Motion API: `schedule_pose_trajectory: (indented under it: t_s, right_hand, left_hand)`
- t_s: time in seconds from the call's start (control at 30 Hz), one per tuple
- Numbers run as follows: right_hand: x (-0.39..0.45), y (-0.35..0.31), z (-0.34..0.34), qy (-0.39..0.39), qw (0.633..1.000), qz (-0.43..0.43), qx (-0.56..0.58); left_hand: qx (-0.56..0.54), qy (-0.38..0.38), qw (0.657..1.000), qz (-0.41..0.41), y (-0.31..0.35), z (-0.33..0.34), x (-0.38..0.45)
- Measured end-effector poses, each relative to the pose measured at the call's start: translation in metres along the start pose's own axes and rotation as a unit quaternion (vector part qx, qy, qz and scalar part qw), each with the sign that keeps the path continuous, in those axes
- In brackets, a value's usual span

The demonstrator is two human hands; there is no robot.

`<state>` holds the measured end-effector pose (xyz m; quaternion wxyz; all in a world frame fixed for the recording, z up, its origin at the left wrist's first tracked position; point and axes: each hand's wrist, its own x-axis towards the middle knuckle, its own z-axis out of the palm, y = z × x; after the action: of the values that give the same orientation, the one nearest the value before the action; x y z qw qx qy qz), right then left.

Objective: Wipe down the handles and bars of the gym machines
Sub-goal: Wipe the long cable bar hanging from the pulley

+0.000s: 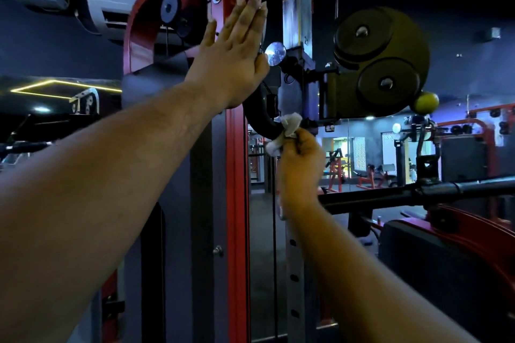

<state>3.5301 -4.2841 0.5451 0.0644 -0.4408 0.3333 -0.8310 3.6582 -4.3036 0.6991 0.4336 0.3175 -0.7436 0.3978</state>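
A red upright post (237, 175) of a cable machine fills the middle of the view. My left hand (234, 53) lies flat against it high up, fingers straight and together. Just right of the post curves a black handle (259, 117). My right hand (301, 159) grips a crumpled white cloth (287, 131) and presses it onto the lower end of that handle. Part of the cloth is hidden in my fist.
A black pulley housing (381, 64) with two round wheels hangs at the upper right, a yellow-green ball (425, 102) below it. A black horizontal bar (418, 192) crosses at the right above a dark padded seat (446, 259). An air conditioner (117, 0) is mounted at the upper left.
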Motion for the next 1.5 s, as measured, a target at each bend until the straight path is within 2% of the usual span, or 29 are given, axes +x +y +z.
schedule_pose_trajectory:
  t_s: [0.07,0.13,0.2,0.27,0.37,0.5,0.57,0.67,0.73,0.8,0.87,0.93,1.0,1.07,1.13,1.2,1.27,1.37,1.4,1.5]
  right_hand:
    - [-0.021,-0.012,0.019,0.023,0.990,0.063,0.123]
    - [-0.031,-0.017,0.021,0.034,0.971,0.087,0.218]
    - [-0.025,-0.018,0.013,0.072,0.959,0.104,0.252]
    - [-0.013,-0.019,0.012,0.103,0.949,0.166,0.249]
    - [-0.005,-0.031,0.029,0.084,0.919,0.264,0.282]
    - [-0.024,-0.045,0.032,0.060,0.891,0.292,0.344]
    - [-0.035,-0.044,0.021,0.033,0.888,0.272,0.369]
    - [-0.031,-0.040,0.009,0.067,0.906,0.245,0.338]
    - [-0.017,-0.038,0.012,0.089,0.895,0.284,0.332]
    - [-0.012,-0.042,0.018,0.068,0.877,0.319,0.354]
    - [-0.019,-0.044,0.021,0.035,0.875,0.310,0.371]
    - [-0.034,-0.048,0.014,-0.004,0.905,0.270,0.329]
    - [-0.041,-0.056,0.001,-0.013,0.953,0.181,0.244]
    - [-0.033,-0.065,-0.005,0.000,0.991,0.031,0.130]
    - [-0.008,-0.076,0.000,-0.012,0.991,-0.135,0.020]
    - [0.028,-0.087,0.017,-0.034,0.956,-0.281,-0.075]
    - [0.070,-0.097,0.038,-0.054,0.906,-0.384,-0.168]
    - [0.111,-0.104,0.064,-0.176,0.805,-0.455,-0.338]
    - [0.117,-0.104,0.068,-0.199,0.772,-0.483,-0.363]
    - [0.098,-0.100,0.052,-0.244,0.712,-0.537,-0.381]
  left_hand:
    - [-0.001,0.000,1.000,-0.001,0.000,0.000,0.000]
    - [0.006,-0.004,1.000,0.000,0.002,-0.001,0.000]
    - [0.010,-0.007,1.000,0.000,0.004,-0.002,0.000]
    - [0.014,-0.011,1.000,-0.002,0.004,-0.004,0.000]
    - [0.013,-0.015,1.000,-0.012,0.004,-0.004,-0.001]
    - [0.011,-0.015,1.000,-0.009,0.004,-0.004,-0.001]
    - [0.012,-0.016,1.000,-0.009,0.004,-0.004,0.000]
    - [0.011,-0.017,1.000,-0.011,0.003,-0.003,0.000]
    - [0.012,-0.018,1.000,-0.009,0.004,-0.005,0.000]
    - [0.009,-0.019,1.000,-0.010,0.005,-0.005,0.000]
    - [0.007,-0.020,1.000,-0.010,0.005,-0.006,-0.001]
    - [0.007,-0.023,1.000,-0.011,0.005,-0.006,-0.002]
    - [0.012,-0.028,1.000,-0.010,0.006,-0.006,-0.001]
    - [0.002,-0.045,0.999,-0.001,0.003,-0.010,0.001]
    - [-0.034,-0.068,0.997,0.022,-0.007,-0.019,0.001]
    - [-0.084,-0.062,0.994,0.036,-0.023,-0.030,-0.001]
    - [-0.122,-0.021,0.992,-0.003,-0.038,-0.041,-0.007]
    - [-0.137,-0.008,0.988,-0.065,-0.053,-0.049,-0.017]
    - [-0.131,-0.014,0.990,-0.057,-0.054,-0.050,-0.019]
    - [-0.115,-0.046,0.992,-0.020,-0.053,-0.051,-0.025]
